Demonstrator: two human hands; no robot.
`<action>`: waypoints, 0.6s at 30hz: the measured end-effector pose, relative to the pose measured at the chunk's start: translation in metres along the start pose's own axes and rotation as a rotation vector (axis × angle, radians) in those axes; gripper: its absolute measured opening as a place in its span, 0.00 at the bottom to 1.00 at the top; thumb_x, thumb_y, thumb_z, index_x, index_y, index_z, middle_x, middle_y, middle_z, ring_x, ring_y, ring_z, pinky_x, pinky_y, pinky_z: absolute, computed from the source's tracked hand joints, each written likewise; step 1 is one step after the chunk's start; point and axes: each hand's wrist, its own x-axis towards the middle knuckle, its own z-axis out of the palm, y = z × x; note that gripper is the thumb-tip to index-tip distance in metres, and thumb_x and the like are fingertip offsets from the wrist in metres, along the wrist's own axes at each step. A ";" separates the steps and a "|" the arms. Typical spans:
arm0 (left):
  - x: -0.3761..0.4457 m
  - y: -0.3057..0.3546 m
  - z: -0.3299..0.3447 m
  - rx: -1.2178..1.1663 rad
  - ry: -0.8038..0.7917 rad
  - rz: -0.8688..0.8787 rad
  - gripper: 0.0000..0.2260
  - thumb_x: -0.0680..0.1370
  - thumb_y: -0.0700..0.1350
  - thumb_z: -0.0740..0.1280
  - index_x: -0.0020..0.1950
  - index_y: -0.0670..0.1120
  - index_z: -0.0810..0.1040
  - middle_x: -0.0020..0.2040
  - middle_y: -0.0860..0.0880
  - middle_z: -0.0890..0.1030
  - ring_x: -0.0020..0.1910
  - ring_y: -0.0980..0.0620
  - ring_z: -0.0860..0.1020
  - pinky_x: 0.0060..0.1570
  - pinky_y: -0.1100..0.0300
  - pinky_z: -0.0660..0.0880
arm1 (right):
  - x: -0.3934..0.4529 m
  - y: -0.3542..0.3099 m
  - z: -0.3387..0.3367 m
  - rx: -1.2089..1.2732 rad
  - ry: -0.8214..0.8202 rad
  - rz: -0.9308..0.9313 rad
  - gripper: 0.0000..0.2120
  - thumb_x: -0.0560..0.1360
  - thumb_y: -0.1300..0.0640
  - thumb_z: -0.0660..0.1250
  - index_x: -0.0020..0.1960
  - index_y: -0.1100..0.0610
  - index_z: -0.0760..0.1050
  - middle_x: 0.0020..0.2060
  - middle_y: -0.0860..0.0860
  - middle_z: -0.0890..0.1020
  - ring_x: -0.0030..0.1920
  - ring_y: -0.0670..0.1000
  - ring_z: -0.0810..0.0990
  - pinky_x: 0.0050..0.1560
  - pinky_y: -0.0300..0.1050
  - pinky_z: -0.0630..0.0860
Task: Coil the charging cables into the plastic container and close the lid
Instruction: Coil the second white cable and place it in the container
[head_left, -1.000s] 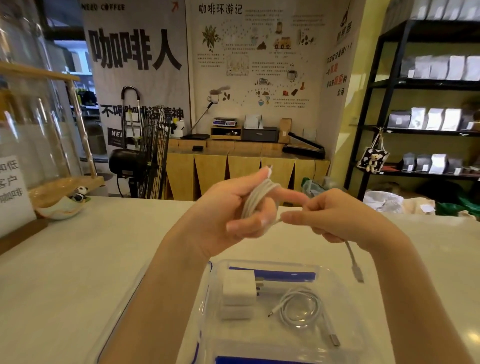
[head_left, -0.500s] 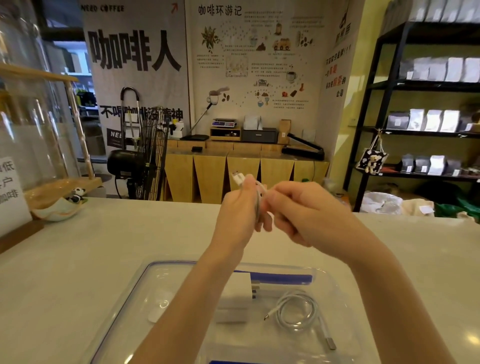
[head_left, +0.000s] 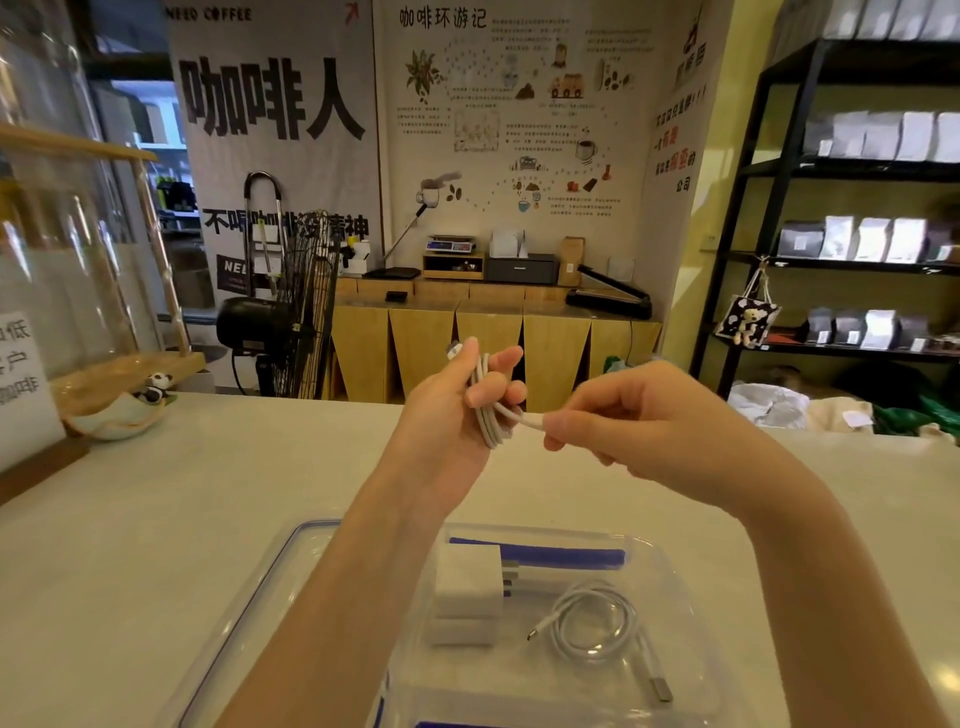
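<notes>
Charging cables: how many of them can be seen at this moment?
2. One white cable is wound around the left hand, its end pinched by the right hand. The other coiled cable lies inside the plastic container. The forearms may hide more.

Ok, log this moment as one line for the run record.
step: coiling cable | left hand: holds white cable loops | right hand: pinches free end | container: open, one coiled cable, charger inside

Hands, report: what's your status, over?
Left hand holds looped white cable; right hand pinches its free end. Second cable coiled in open container. Nothing blocking.
</notes>
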 end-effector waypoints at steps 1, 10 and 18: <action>0.000 0.000 -0.001 -0.054 -0.025 -0.024 0.17 0.80 0.50 0.50 0.45 0.43 0.73 0.18 0.53 0.67 0.27 0.56 0.73 0.39 0.62 0.68 | -0.003 -0.001 -0.003 0.032 -0.017 -0.003 0.15 0.67 0.43 0.63 0.38 0.53 0.82 0.22 0.45 0.76 0.23 0.41 0.70 0.24 0.31 0.67; -0.015 -0.006 0.007 -0.135 -0.491 -0.392 0.15 0.80 0.47 0.54 0.42 0.41 0.74 0.19 0.48 0.73 0.31 0.53 0.76 0.41 0.61 0.73 | 0.001 0.020 -0.008 0.127 0.034 -0.025 0.18 0.75 0.52 0.59 0.64 0.47 0.69 0.42 0.53 0.82 0.35 0.46 0.78 0.28 0.38 0.74; -0.005 0.000 -0.001 0.159 -0.357 -0.332 0.18 0.78 0.51 0.53 0.36 0.43 0.74 0.16 0.53 0.67 0.25 0.55 0.72 0.35 0.63 0.73 | 0.008 0.021 0.004 0.211 0.064 0.037 0.16 0.75 0.57 0.62 0.62 0.57 0.72 0.27 0.47 0.79 0.26 0.45 0.76 0.22 0.38 0.75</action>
